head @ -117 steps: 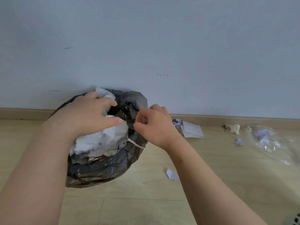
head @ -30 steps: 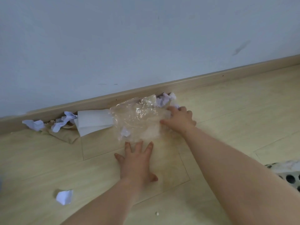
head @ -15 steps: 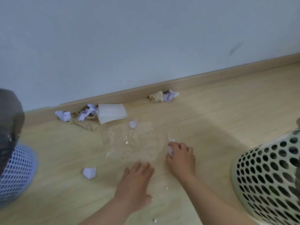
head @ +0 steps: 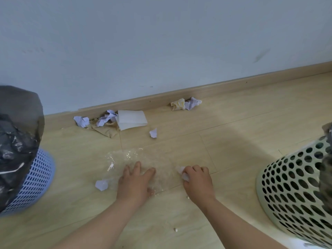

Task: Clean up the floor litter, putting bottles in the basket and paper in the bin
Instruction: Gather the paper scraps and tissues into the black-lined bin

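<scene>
Left hand [head: 134,184] spread flat on clear plastic sheet [head: 129,159]; right hand [head: 197,180] closed on a white scrap [head: 181,172]. Bin [head: 30,178] far left. Risk: thin film slips (static), scattering paper scraps [head: 101,184] underneath.

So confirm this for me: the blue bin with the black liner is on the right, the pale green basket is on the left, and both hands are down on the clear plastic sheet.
The sides are swapped. The head view shows the blue bin on the left and the pale green basket on the right. The rest holds: left hand and right hand are on the clear plastic sheet.
</scene>
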Motion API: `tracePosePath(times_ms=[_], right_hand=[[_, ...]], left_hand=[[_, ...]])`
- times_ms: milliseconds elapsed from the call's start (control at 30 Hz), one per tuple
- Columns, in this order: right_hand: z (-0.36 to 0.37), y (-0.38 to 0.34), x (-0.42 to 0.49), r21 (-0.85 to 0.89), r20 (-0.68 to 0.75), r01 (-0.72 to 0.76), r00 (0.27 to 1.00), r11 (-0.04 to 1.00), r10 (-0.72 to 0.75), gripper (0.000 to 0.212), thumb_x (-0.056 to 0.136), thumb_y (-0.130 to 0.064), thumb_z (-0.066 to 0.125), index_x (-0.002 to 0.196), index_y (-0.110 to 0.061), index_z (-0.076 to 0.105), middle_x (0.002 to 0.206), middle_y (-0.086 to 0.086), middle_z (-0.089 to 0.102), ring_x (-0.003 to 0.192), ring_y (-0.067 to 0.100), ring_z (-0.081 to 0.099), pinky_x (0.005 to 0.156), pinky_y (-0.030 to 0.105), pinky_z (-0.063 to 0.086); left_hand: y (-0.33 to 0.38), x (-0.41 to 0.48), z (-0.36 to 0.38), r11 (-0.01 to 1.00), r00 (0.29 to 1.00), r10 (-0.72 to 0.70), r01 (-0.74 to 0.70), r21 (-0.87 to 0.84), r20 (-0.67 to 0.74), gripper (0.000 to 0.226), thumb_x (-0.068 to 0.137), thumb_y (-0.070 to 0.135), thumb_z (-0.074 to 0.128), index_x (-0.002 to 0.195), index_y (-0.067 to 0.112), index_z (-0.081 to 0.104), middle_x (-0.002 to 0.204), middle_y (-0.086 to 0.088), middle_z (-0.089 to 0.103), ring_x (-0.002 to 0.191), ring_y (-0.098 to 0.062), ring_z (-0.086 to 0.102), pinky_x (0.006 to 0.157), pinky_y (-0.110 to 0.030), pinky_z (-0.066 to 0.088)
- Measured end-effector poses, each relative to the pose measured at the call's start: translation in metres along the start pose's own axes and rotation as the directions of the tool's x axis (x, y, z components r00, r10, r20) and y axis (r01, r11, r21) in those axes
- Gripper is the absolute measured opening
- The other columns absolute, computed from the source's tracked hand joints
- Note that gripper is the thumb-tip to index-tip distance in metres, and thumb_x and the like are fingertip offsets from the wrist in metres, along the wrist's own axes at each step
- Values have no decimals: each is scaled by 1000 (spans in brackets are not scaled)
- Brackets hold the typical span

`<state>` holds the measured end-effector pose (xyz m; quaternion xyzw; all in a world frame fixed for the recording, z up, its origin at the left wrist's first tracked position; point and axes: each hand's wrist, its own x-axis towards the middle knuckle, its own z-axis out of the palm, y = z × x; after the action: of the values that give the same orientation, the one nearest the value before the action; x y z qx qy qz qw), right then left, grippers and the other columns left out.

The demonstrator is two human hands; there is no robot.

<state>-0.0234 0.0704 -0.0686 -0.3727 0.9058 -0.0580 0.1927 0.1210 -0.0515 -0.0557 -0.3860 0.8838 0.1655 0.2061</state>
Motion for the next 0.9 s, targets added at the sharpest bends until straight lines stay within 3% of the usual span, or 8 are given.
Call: tracePosePath(times_ms=[200, 333, 467, 567, 633, 700, 800, 900], right_hand=[[4, -2, 1, 4, -12, -8, 1000, 1000, 8, 31, 92, -18, 43, 121, -22, 52, 119, -1, 54, 115, 24, 39, 88, 27, 34], [13, 0, -5, 71, -16, 81, 997, 994, -80, 18, 79, -12, 57, 97, -11, 60, 94, 8, 61, 95, 35, 52, 74, 32, 32], [10, 6, -12, 59, 42, 79, 996, 995, -81, 8, 88, -23, 53, 83, -22, 46, 89, 0, 54, 84, 20, 37, 71, 26, 22], [10, 10, -16, 186, -6, 26, 1000, 982, -26, 38, 86, -24, 57, 63, -27, 27, 69, -9, 38, 78, 20, 39, 60, 24, 23], [8, 8, -18, 296, -38, -6, 999, 955, 18, 42, 85, -20, 60, 61, -27, 27, 70, -9, 37, 78, 20, 42, 56, 19, 27], [6, 3, -19, 392, -44, -21, 998, 920, 41, 39, 85, -15, 59, 61, -26, 31, 80, -4, 43, 82, 18, 44, 58, 17, 29], [0, -7, -19, 495, -56, -9, 998, 869, 42, 34, 82, -3, 54, 62, -23, 34, 89, 2, 49, 83, 18, 47, 62, 14, 33], [-8, -15, -23, 582, 13, -83, 996, 809, 93, 11, 81, -1, 48, 75, -9, 48, 86, 8, 56, 83, 25, 51, 62, 21, 36]], left_hand=[[10, -7, 13, 984, 972, 176, -168, 62, -156, 33, 89, 12, 47, 117, 27, 53, 124, 2, 45, 113, -25, 39, 83, -28, 36], [2, -4, 18, 961, 981, 180, -191, -202, -74, 6, 83, 19, 57, 85, 24, 59, 83, 15, 45, 97, -18, 43, 74, -22, 35], [2, -8, 15, 852, 994, 61, -98, -514, -89, 41, 76, 12, 63, 54, 22, 30, 57, 7, 34, 55, -7, 32, 50, -19, 25], [7, -11, -1, 536, 986, -163, 70, -841, -22, 42, 76, 2, 58, 56, 20, 26, 58, 1, 31, 58, -16, 30, 54, -27, 24], [9, -12, -13, 244, 974, -208, 140, -960, 89, 40, 72, -4, 54, 56, 21, 28, 61, -4, 32, 60, -17, 37, 62, -31, 30], [7, -12, -21, 50, 969, -179, 182, -982, 171, 37, 71, -8, 52, 59, 21, 32, 68, -8, 37, 54, -19, 49, 68, -36, 37], [6, -12, -31, -82, 971, -92, 213, -973, 221, 35, 79, -16, 45, 71, 17, 36, 88, -5, 56, 55, -25, 56, 61, -33, 44], [1, -13, -40, -63, 974, -116, 188, -980, 195, 33, 85, -16, 46, 75, 15, 38, 99, -3, 64, 61, -27, 59, 56, -33, 47]])
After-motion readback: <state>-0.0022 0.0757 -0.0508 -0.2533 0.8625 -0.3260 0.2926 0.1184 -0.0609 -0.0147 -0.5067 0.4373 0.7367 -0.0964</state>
